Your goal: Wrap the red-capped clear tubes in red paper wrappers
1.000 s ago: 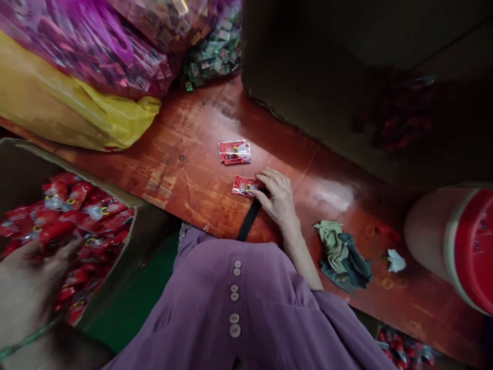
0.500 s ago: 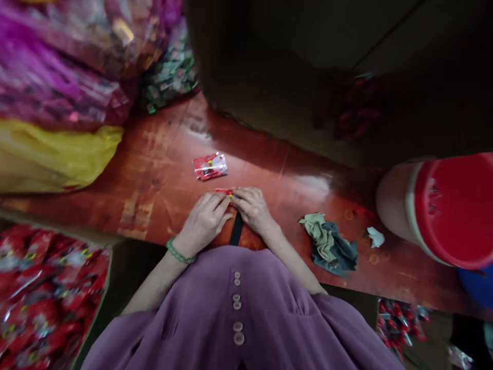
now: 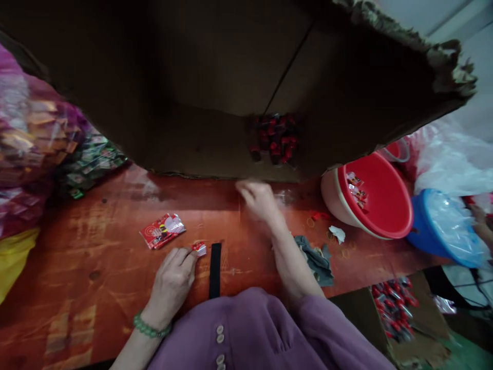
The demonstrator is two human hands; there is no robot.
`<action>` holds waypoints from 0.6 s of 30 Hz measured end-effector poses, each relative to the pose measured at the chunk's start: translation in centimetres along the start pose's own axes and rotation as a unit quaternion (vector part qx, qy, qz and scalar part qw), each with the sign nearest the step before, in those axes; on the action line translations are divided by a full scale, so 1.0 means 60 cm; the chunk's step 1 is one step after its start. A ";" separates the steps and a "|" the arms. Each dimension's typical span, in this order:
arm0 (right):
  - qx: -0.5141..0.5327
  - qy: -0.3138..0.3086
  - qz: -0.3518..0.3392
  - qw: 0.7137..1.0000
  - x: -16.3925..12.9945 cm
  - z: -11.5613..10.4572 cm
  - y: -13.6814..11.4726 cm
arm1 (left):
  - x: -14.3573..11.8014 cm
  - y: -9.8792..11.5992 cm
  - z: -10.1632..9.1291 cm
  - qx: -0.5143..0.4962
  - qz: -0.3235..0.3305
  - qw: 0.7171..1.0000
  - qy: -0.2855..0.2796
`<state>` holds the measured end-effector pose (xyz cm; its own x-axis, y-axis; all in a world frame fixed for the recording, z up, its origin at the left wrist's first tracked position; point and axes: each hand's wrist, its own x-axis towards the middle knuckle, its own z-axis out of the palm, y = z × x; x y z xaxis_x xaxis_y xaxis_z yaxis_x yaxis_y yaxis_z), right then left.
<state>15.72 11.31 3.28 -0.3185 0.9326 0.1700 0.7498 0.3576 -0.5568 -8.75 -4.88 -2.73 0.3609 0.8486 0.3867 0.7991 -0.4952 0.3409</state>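
Red sachets sit low and left of centre on the wooden bench (image 3: pixel 77 246): a small stack (image 3: pixel 162 230), and just right of it a folded packet (image 3: pixel 199 249) pinched in the left hand (image 3: pixel 172 280) beside a black strip (image 3: pixel 214 263). At mid-frame the right hand (image 3: pixel 259 198) is blurred near the cardboard box (image 3: pixel 215 87); whether its fingers are spread or closed I cannot tell. With so light a pinch, the packet could probably slip or unfold.
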 end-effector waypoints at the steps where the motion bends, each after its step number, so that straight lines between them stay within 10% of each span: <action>1: -0.035 0.040 0.061 0.997 0.033 -0.014 0.025 | 0.000 0.001 0.001 -0.008 -0.005 1.000 0.004; 7: -0.157 0.059 0.274 0.947 0.174 -0.022 0.128 | 0.002 0.012 0.004 0.021 -0.017 1.000 0.003; 18: -0.051 0.112 0.242 0.962 0.140 0.032 0.133 | 0.013 0.021 -0.006 0.026 -0.027 0.999 -0.012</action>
<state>17.93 21.87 -1.28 0.2074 0.9742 0.0884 0.8358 -0.1295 -0.5335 -7.61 -4.91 -1.68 0.3271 0.8786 0.3481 0.8417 -0.4383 0.3153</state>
